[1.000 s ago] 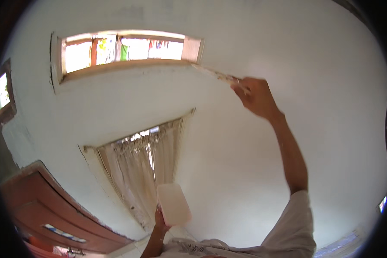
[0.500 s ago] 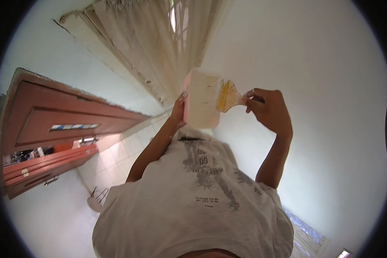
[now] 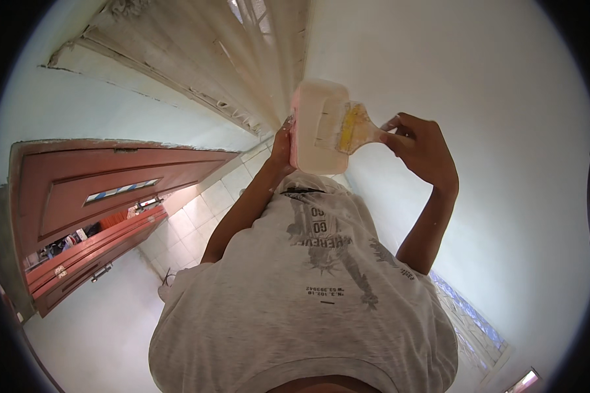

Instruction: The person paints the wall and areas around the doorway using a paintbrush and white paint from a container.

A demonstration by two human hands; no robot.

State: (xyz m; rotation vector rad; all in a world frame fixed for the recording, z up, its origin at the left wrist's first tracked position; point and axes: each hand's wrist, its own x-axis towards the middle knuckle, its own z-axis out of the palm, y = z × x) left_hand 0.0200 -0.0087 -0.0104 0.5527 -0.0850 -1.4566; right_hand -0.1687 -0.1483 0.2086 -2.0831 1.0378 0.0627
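Observation:
My left hand (image 3: 282,145) grips the left side of a rectangular pink plastic tub (image 3: 295,145). Pale, whitish paint (image 3: 308,154) shows inside it. From the right, a wide paintbrush (image 3: 354,129) reaches over the tub's right rim, its pale bristles against the paint. The brush has a yellow band and a translucent, paint-smeared handle. Fingers and thumb of my right hand (image 3: 427,152) pinch the handle's end. How deep the bristles sit in the paint cannot be made out. White specks mark my left fingertips.
A pale wall (image 3: 505,131) rises on the right. Beige curtains (image 3: 242,59) hang ahead, beside a reddish-brown door (image 3: 59,190) on the left. Light floor tiles (image 3: 206,203) lie below. Near the lower right is a patterned window or grille (image 3: 472,321).
The tub and brush sit higher and slightly further right in the picture. The whole view has shifted a little. Both hands keep their hold.

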